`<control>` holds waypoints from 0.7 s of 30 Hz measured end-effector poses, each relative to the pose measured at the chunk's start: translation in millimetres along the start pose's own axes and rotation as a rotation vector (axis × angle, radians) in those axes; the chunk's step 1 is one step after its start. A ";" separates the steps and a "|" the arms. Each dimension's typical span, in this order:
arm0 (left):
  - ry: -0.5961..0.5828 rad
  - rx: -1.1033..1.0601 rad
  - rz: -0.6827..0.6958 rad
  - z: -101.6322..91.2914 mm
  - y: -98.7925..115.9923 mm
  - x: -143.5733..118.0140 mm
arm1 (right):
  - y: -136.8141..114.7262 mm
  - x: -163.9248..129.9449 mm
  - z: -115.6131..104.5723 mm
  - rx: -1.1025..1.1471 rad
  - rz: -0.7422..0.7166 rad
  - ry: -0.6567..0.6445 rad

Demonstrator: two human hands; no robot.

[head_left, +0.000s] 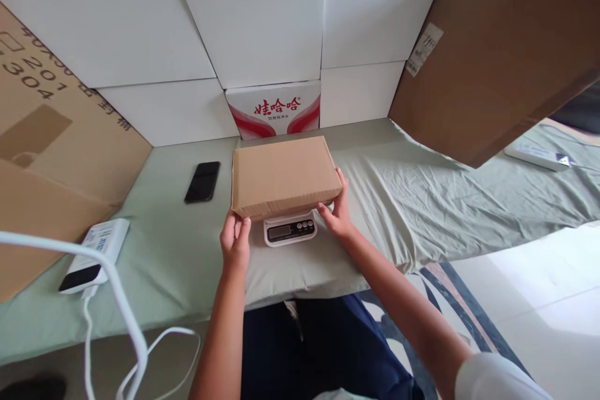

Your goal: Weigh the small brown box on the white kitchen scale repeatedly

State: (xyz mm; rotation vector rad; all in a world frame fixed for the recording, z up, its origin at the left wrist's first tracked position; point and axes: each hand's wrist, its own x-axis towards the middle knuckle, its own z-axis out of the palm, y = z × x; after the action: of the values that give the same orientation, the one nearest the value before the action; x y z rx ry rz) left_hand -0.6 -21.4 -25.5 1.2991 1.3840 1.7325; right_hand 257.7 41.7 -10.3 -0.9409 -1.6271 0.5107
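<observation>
A closed brown cardboard box (284, 172) sits on or just above a small white digital scale (290, 229), covering its weighing surface. Only the scale's front panel with display and buttons shows. My left hand (235, 237) grips the box's near left corner, thumb at the lower edge. At the near right corner my right hand (338, 207) is closed on the box, its fingers along the right side and thumb at the front edge. Whether the box rests fully on the scale cannot be made out.
A black phone (202, 182) lies left of the box. A white power bank (95, 255) with a white cable (117, 281) is at the left edge. White boxes (253, 31) line the back; large cardboard panels (492, 56) stand at both sides. Green cloth (178, 262) covers the table.
</observation>
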 end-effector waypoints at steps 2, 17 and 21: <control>0.009 0.010 0.002 -0.9 -2.7 -1.3 | 0.0 -2.4 1.9 0.003 0.025 -0.004; 0.017 -0.026 -0.092 0.1 -3.0 1.0 | -0.3 0.7 4.2 0.005 0.076 -0.003; 0.033 -0.014 -0.094 0.1 1.0 0.5 | 1.1 0.6 4.3 0.014 0.068 -0.010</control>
State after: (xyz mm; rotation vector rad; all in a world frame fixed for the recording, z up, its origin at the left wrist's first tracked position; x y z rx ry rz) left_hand -0.6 -21.2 -24.4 1.1841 1.4256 1.7046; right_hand 253.9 43.5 -12.0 -0.9870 -1.6029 0.5729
